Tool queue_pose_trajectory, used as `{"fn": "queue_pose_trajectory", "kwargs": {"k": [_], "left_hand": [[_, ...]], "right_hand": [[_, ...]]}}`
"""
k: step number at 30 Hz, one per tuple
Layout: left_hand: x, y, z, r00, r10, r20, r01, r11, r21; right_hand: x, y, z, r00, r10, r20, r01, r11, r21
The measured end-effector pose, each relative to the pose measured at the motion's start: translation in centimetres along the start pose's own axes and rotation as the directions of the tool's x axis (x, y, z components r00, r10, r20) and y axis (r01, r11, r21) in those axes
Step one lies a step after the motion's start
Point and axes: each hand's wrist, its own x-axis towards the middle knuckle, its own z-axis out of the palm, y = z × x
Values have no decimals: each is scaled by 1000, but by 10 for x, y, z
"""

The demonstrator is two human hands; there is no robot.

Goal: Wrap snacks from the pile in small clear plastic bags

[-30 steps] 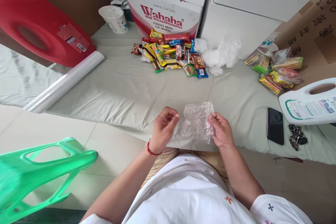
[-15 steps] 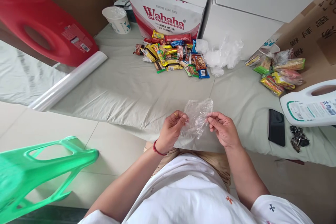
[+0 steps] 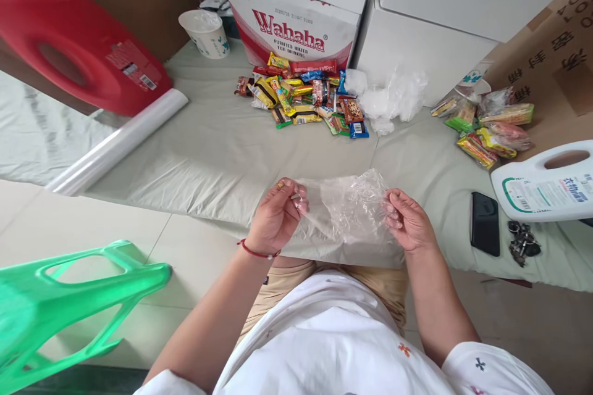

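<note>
A crumpled sheet of clear plastic film (image 3: 347,207) is stretched between my two hands, just above the near edge of a pale grey-green cloth (image 3: 222,154). My left hand (image 3: 275,219) pinches its left edge with closed fingers; a red cord circles that wrist. My right hand (image 3: 410,222) pinches the right edge the same way. Both hands hover above my lap.
A heap of wrapped snacks (image 3: 301,99) lies by a Wahaha box (image 3: 291,24), with loose clear plastic (image 3: 393,95) beside it. More snacks (image 3: 491,126), a white jug (image 3: 546,188), a phone (image 3: 484,231) and keys (image 3: 523,244) sit right. A film roll (image 3: 115,142), red jug (image 3: 78,49), cup (image 3: 206,34) and green stool (image 3: 69,302) are left.
My hands have moved apart, spreading the bunched film into a wider, flatter sheet. My left hand went left and my right hand went right.
</note>
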Motion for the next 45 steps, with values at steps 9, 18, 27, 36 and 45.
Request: {"fn": "queue_pose_trajectory", "kwargs": {"k": [9,18,27,36,45], "left_hand": [[14,-12,-24,966,-115,-230,107,993,-45],[4,-16,-34,910,292,-295,-83,825,558],[6,-15,22,753,563,339,-404,-11,915],[2,-43,57,849,367,380,-461,164,872],[2,-46,36,987,-60,150,-51,764,643]], "right_hand": [[1,20,10,980,188,64,-184,980,-75],[11,29,21,997,-23,-68,5,967,-255],[-6,39,24,950,-303,70,277,724,-632],[-29,41,32,713,-550,435,580,114,-807],[-26,49,33,605,-562,563,616,-117,-779]]}}
